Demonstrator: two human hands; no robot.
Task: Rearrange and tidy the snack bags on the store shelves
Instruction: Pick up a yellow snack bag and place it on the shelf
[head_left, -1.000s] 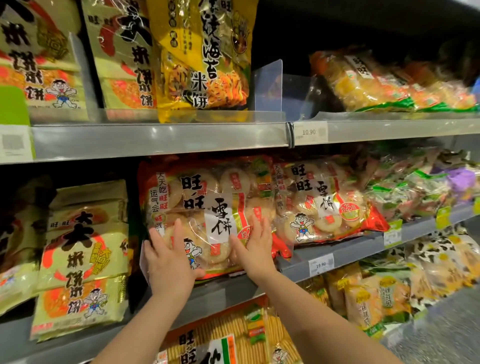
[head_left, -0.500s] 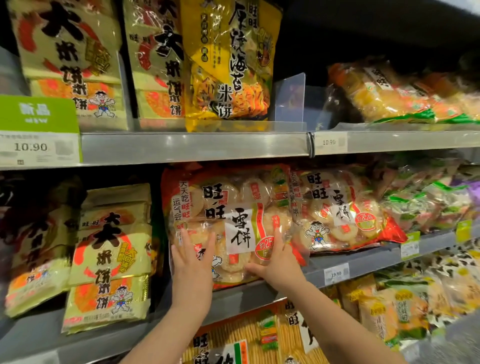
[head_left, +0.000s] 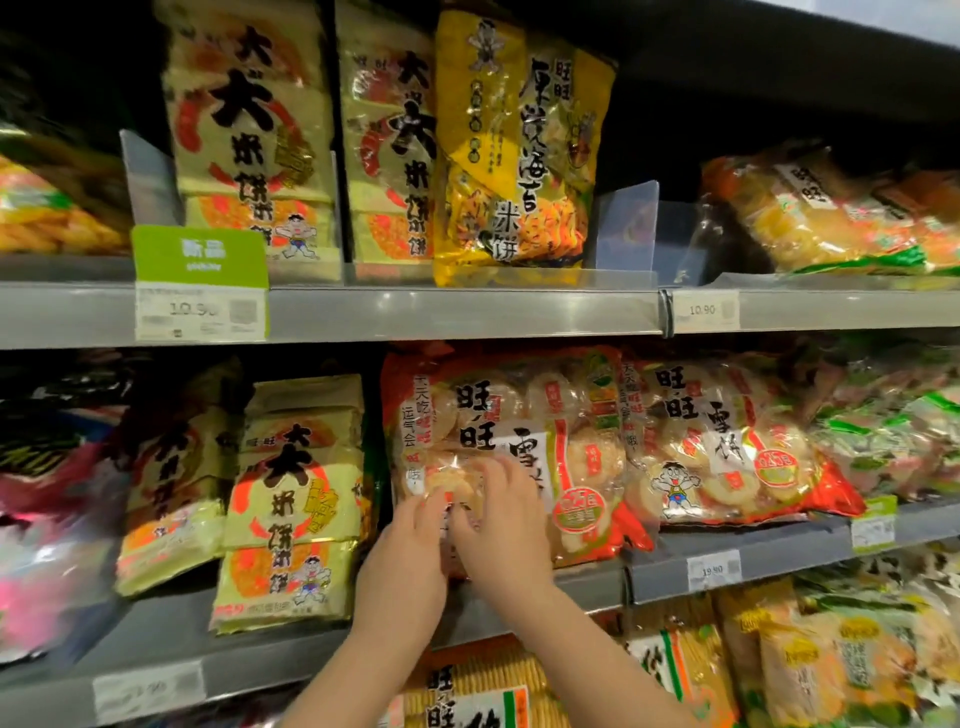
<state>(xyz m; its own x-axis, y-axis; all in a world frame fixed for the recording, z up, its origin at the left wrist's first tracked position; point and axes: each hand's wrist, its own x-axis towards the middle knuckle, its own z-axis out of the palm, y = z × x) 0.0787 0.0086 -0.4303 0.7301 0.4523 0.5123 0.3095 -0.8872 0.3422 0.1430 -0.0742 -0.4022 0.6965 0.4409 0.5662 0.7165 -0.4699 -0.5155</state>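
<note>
— Where do we have the bag?
— The red rice-cracker bag (head_left: 519, 405) stands upright at the front of the middle shelf (head_left: 753, 564), facing us. We have both hands on its lower left part.

— How does our left hand sit?
— Our left hand (head_left: 410, 561) reaches up from below. Its fingers are stretched out and laid against the film near the bag's bottom left corner. It is released, wrapped round nothing.

— And the right?
— Our right hand (head_left: 501, 519) lies just beside the left, touching it. Its fingers are spread and a little bent over the front of the bag. The blur there is heavy, so we cannot tell whether it pinches the film or only presses on it.

— What do we see next to the bag?
— On its right is a second red bag (head_left: 727, 441) of the same kind, tilted and touching it. Just beside it on the left stands a pale yellow bag (head_left: 296, 499).

— And above?
— On the top shelf (head_left: 467, 312) we see two tall pale bags (head_left: 249, 130) standing upright. A bright yellow bag (head_left: 514, 156) touches them on the right, then comes a clear divider (head_left: 626, 223). A green tag (head_left: 200, 254) hangs on that shelf's rail. A white price label (head_left: 712, 570) sits on the middle rail, right of our hands.
</note>
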